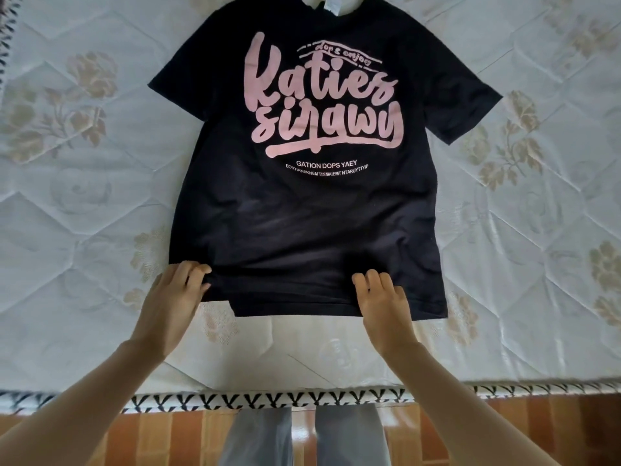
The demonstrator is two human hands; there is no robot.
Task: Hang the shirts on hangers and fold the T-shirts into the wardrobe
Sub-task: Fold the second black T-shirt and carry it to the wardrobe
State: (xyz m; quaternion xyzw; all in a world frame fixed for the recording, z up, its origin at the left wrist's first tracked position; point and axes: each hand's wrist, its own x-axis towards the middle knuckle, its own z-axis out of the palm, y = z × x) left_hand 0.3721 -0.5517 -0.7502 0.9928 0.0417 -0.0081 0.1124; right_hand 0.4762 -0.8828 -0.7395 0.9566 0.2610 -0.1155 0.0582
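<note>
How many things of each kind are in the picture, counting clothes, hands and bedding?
Black T-shirt: 1
Hands: 2, left hand and right hand, both at the hem
Quilted mattress: 1
Total: 4

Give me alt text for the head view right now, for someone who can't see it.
A black T-shirt with pink lettering lies face up, spread flat on a quilted white mattress. The left hand and right hand both grip its bottom hem. Below, the mattress edge and a wood-pattern floor show.
</note>
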